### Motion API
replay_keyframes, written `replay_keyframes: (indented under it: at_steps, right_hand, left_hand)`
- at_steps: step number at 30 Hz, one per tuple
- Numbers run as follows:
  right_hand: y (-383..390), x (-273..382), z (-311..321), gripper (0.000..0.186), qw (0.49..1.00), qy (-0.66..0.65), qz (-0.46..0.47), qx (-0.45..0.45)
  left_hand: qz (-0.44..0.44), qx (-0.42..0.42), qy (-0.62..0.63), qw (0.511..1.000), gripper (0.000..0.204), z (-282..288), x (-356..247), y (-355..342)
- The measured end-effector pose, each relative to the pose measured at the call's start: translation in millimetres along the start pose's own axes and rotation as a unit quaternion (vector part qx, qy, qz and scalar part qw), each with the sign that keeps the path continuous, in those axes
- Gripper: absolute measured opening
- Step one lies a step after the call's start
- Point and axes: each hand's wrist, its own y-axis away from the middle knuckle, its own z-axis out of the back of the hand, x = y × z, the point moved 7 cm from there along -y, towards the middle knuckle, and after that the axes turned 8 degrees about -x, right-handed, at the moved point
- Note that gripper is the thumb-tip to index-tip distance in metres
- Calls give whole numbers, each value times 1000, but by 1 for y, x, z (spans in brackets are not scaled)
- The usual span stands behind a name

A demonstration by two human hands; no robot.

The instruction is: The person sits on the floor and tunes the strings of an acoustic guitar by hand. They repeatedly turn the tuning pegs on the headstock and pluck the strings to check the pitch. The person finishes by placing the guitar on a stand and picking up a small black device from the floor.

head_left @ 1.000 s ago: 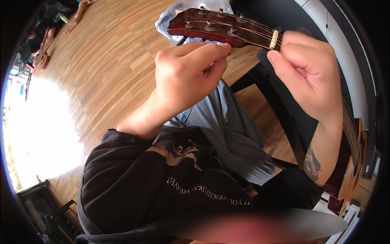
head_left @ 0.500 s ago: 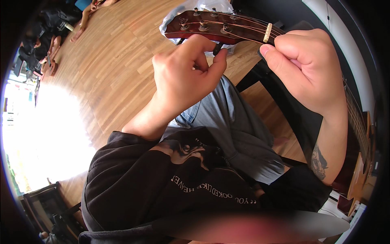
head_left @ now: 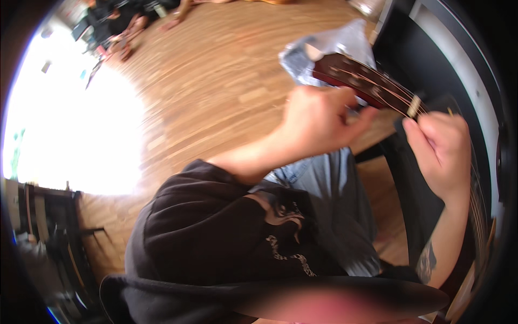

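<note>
Plastic bag (head_left: 350, 39) behind the guitar headstock (head_left: 334, 66), contents unclear.

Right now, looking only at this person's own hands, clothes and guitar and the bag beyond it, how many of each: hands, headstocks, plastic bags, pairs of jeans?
Hands: 2 (left hand, right hand)
Guitar headstock: 1
Plastic bag: 1
Pair of jeans: 1
Total: 5

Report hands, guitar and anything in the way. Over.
Left hand at near edge of guitar headstock, fingertip contact blurred. Right hand closed around the neck. Plastic bag beyond headstock, not visibly blocking either hand.
</note>
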Motion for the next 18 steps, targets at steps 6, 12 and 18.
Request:
replay_keyframes:
  at_steps: [6, 12, 18]
  right_hand:
    - [2, -8, 0, 40, 1000, -13, 9, 5]
    - [2, -3, 1, 40, 1000, -23, -1, 15]
    - [3, -5, 2, 40, 1000, -16, -5, 13]
  left_hand:
    - [-195, -30, -2, 980, 16, -1, -24, 3]
    - [-49, 23, -26, 998, 28, 2, -10, -2]
    - [10, -25, 34, 999, 27, -2, -6, 1]
